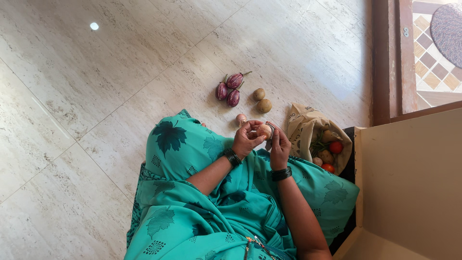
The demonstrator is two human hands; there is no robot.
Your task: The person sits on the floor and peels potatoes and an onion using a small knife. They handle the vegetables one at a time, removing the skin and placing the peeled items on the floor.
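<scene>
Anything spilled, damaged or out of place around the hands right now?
Nothing stands out. Both hands, left hand and right hand, hold a potato; aubergines and potatoes lie grouped on the floor, bag upright.

You see a teal garment [202, 192] printed with darker leaf shapes, black bangles [232, 157] on both wrists, a pale tan potato [264, 130], three purple streaked aubergines [230, 88], a beige paper bag [304, 126] holding red tomatoes [336, 147], and a cream marble floor [86, 96] with grey veining.
</scene>
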